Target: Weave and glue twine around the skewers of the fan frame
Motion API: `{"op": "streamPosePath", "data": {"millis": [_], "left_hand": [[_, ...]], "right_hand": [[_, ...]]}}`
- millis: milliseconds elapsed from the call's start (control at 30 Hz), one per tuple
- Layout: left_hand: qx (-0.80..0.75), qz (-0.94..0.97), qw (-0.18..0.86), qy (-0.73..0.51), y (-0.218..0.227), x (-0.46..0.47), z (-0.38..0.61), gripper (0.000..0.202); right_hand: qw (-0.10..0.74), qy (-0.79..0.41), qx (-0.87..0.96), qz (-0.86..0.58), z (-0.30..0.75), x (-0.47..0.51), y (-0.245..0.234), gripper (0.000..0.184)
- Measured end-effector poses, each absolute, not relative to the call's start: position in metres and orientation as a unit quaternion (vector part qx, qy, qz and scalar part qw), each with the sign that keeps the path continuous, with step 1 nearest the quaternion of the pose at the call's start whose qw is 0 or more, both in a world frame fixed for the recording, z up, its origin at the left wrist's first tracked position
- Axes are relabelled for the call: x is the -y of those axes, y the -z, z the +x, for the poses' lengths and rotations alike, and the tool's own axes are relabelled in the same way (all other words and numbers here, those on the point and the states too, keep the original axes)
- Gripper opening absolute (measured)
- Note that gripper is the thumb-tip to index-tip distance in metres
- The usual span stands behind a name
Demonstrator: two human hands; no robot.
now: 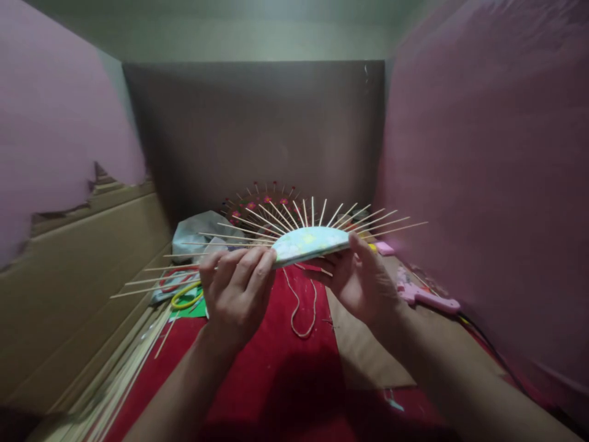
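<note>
Both my hands hold up a flat round pale-blue disc [309, 243] with many thin wooden skewers sticking out around its rim like rays. My left hand [237, 293] is closed on the disc's left edge, fingers curled over the top. My right hand [361, 283] pinches the right edge, thumb on top and fingers beneath. The disc is held level above a red cloth [276, 368]. Behind it stands a second, similar spoked piece [262, 205] with red and pink tips.
A pink glue gun [426, 296] with a black cord lies at the right on brown card [363, 350]. A loop of string [301, 310] lies on the cloth. Yellow-handled scissors [184, 298], green paper, a grey bag [197, 233] and loose skewers [119, 380] sit at the left. Cardboard walls enclose the space.
</note>
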State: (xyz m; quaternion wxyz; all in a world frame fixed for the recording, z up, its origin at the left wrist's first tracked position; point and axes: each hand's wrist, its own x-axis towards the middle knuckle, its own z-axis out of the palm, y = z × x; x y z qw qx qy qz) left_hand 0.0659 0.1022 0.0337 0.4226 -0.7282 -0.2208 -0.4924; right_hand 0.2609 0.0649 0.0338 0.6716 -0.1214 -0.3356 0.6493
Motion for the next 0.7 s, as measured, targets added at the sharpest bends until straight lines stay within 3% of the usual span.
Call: {"op": "streamPosePath", "data": {"millis": [267,467,567,700], "left_hand": [[0.23,-0.738,0.443,0.454,-0.024,-0.107,0.068,0.027],[0.283,-0.737,0.447,0.419,-0.031,-0.108,0.07,0.023],[0.301,-0.723,0.449,0.429,-0.039,-0.11,0.065,0.022],[0.315,-0.707,0.459,0.435,-0.044,-0.115,0.058,0.021]], "right_hand": [[0.693,-0.673,0.158,-0.205,0.252,-0.08,-0.044,0.012],[0.652,-0.672,0.298,-0.187,0.252,-0.089,-0.035,0.02],[0.579,-0.55,0.489,-0.35,0.255,-0.096,-0.023,0.028],[0.428,-0.348,0.601,-0.578,0.255,-0.115,-0.002,0.013]]}}
